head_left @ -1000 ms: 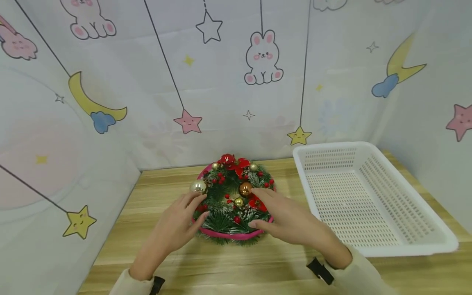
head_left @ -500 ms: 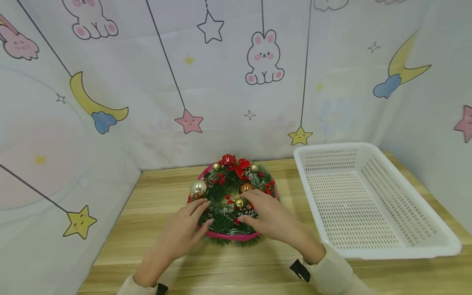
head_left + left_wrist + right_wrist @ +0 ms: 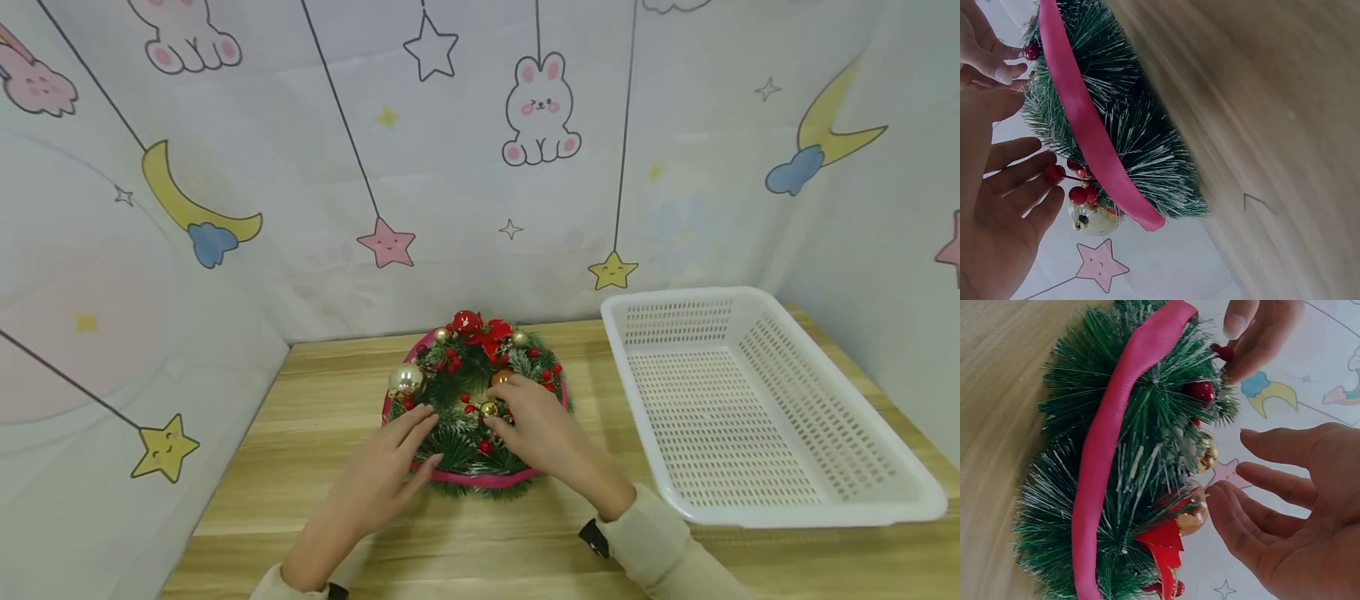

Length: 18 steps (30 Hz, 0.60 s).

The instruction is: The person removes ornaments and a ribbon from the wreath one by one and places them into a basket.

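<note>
A green Christmas wreath (image 3: 459, 433) with frosted needles, red berries, baubles and a pink ribbon (image 3: 480, 481) lies flat on the table. At its left front is my left hand (image 3: 378, 471), fingers spread; in the left wrist view the fingertips are close to a red berry (image 3: 1054, 174). My right hand (image 3: 546, 433) hovers over the wreath's right side, slightly bent fingers near the copper bauble (image 3: 501, 379) and thumb near a small gold bauble (image 3: 489, 409). The right wrist view shows a gap between that thumb and the fingers, with nothing held; whether a fingertip touches the copper bauble I cannot tell.
A white perforated plastic basket (image 3: 660, 450) stands on the wooden table (image 3: 315, 383) to the right. Behind and at both sides hangs a pale curtain (image 3: 450, 183) printed with rabbits, stars and moons, close to the wreath's back edge.
My right hand has moved left and inward over the wreath, from its right edge toward the small gold bauble. My left hand has shifted slightly right. The wreath stays in place.
</note>
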### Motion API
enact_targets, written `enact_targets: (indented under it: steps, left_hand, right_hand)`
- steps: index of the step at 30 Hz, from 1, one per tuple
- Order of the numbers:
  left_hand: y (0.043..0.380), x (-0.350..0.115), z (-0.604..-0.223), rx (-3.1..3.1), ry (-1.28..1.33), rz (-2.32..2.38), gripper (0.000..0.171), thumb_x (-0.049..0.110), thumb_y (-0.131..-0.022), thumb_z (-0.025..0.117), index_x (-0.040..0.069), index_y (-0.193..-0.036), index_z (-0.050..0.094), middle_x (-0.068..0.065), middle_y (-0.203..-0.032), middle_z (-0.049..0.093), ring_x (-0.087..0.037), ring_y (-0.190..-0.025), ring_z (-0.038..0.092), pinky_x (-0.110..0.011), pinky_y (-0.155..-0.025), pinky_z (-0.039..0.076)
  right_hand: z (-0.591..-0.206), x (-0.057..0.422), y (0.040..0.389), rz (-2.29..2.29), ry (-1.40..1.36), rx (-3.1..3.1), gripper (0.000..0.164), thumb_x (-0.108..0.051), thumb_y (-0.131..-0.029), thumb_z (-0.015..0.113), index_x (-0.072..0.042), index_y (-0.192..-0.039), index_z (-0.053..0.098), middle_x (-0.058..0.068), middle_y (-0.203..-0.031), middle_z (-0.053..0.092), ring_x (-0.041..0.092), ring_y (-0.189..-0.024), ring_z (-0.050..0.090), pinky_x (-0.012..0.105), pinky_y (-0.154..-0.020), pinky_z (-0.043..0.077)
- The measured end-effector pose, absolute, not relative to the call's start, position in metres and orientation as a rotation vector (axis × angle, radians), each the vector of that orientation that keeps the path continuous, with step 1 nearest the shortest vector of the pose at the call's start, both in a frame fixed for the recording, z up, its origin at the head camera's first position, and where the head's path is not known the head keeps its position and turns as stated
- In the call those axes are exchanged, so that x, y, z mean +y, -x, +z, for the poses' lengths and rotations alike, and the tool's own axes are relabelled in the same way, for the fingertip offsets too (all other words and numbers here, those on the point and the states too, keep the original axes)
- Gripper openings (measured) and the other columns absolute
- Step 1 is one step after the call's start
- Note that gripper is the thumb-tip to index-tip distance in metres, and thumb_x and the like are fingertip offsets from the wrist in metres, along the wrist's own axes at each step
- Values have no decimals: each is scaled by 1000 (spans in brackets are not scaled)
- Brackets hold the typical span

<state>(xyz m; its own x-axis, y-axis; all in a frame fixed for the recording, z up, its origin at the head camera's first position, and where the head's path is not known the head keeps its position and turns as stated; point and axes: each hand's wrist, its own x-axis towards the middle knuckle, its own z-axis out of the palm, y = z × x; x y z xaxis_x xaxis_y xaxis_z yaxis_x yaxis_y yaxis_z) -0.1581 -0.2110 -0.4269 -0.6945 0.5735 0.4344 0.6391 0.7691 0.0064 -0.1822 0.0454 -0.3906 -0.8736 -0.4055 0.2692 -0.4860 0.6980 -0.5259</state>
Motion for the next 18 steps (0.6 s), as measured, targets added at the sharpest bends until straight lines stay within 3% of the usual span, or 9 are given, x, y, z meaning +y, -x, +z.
enact_targets:
  steps: [11,18]
  left_hand:
    - [156,-207,-432,-2537,953,-191,50,30,-97,78,3,-138,68,-13,-142,69,-28,-127,70,-43,-103,61]
    - [153,-207,-434,-2551,953,-204,47,29,-96,78,6,-136,70,-9,-141,70,-26,-126,71,-43,-103,61]
  right_hand:
    - [-400,36,188,720,-788,-2762,31,-18,-97,77,-1,-122,75,11,-110,72,21,-90,67,33,-73,60]
    - [-404,34,190,614,-779,-2759,26,-17,-96,78,-2,-117,76,9,-105,71,20,-88,66,32,-72,59]
